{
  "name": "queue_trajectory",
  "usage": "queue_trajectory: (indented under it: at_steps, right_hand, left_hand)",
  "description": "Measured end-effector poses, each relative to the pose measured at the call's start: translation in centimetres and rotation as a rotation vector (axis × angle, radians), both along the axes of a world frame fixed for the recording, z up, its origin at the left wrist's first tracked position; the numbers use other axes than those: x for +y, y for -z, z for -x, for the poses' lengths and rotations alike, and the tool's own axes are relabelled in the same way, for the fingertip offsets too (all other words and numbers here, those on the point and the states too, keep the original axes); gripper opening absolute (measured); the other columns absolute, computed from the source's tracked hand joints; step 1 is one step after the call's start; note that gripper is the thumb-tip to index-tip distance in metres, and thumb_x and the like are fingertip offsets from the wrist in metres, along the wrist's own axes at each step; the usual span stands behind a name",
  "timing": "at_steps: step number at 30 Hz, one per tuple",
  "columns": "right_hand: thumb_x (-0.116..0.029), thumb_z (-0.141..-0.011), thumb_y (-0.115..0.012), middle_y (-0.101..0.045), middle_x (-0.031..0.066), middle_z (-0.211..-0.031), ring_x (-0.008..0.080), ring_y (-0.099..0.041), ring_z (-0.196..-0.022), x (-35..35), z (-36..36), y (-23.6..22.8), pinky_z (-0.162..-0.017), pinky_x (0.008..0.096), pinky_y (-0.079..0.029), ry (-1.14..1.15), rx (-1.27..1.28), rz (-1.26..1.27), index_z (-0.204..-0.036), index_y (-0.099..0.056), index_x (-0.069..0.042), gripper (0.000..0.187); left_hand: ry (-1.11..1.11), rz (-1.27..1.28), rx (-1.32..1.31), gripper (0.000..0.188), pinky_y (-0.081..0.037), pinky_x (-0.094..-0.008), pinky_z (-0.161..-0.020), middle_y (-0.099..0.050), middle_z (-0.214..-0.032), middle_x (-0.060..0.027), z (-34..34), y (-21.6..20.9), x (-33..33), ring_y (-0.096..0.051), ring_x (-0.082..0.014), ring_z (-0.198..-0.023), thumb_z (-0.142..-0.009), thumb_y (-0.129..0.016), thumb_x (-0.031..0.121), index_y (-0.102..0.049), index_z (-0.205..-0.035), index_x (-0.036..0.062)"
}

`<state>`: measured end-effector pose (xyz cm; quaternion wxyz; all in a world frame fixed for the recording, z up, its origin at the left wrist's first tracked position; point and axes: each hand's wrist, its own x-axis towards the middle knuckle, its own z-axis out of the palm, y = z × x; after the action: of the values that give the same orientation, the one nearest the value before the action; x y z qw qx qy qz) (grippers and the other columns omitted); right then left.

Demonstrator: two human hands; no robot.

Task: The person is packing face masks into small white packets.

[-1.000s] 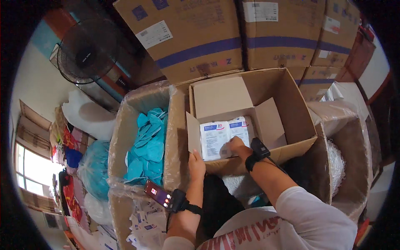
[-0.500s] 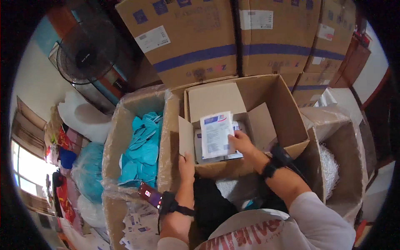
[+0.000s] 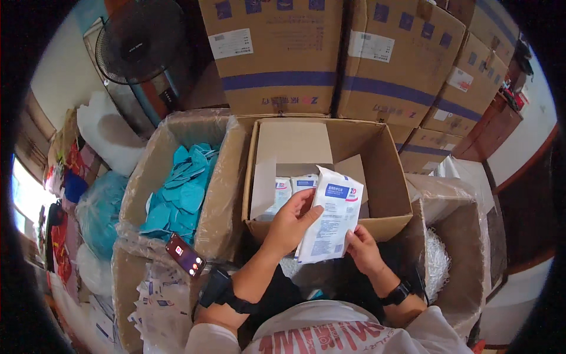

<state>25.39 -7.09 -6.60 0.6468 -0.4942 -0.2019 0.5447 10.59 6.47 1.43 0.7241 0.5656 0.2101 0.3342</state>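
Upright in front of me is a flat white packet [image 3: 331,221] with a blue and red printed panel; the edge of at least one more shows behind it. My left hand [image 3: 293,221] grips its left edge, thumb on the front. At the lower right edge, my right hand [image 3: 367,252] pinches it between thumb and fingers. Just beyond, a pale inner box [image 3: 295,141] with raised flaps sits inside a large open brown carton [image 3: 386,230]. Similar white packets [image 3: 276,193] lie in the inner box, partly hidden by my left hand and the held packet.
Left stands a plastic-lined carton [image 3: 209,200] of folded teal pieces [image 3: 180,194]. Loose printed wrappers [image 3: 162,307] fill another below it, near a phone [image 3: 186,255]. White stringy material [image 3: 436,265] lies in a right-hand carton. Stacked sealed cartons [image 3: 277,53] rise behind, beside a fan [image 3: 138,44].
My right hand has drawn the packet out from over the inner box toward me. My left hand has left the box flap and taken hold of the packet too. The view has shifted slightly.
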Motion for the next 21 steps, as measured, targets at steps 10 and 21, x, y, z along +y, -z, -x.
queue_trajectory:
  at_steps: [10, 21]
  right_hand:
    - [-0.017, -0.081, -0.060, -0.049, 0.0097, -0.112, 0.0202, -0.052, -0.091, -2.5, -0.9, -5.6, -0.076, 0.0332, -0.043, -0.124, -0.860, -0.217, -0.125, -0.037, -0.005, 0.051]
    - [-0.031, -0.084, -0.051, -0.056, 0.0126, -0.074, 0.0342, -0.055, -0.070, -1.2, 1.0, -7.5, -0.058, 0.0410, -0.045, -0.910, -1.410, -0.322, -0.077, -0.055, -0.004, 0.028]
  left_hand:
    - [0.126, -0.839, 0.661, 0.019, -0.045, -0.0314, -0.070, -0.061, -0.087, -0.0102, 2.9, -3.0, -1.8, -0.059, -0.0225, -0.080, -0.082, -0.054, 0.019, -0.056, -0.095, 0.0055]
    - [0.484, -1.106, 0.716, 0.015, -0.043, -0.0392, -0.062, -0.056, -0.076, -0.0129, 4.7, -1.7, -5.3, -0.054, -0.0326, -0.074, -0.084, -0.048, 0.020, -0.055, -0.081, 0.0068]
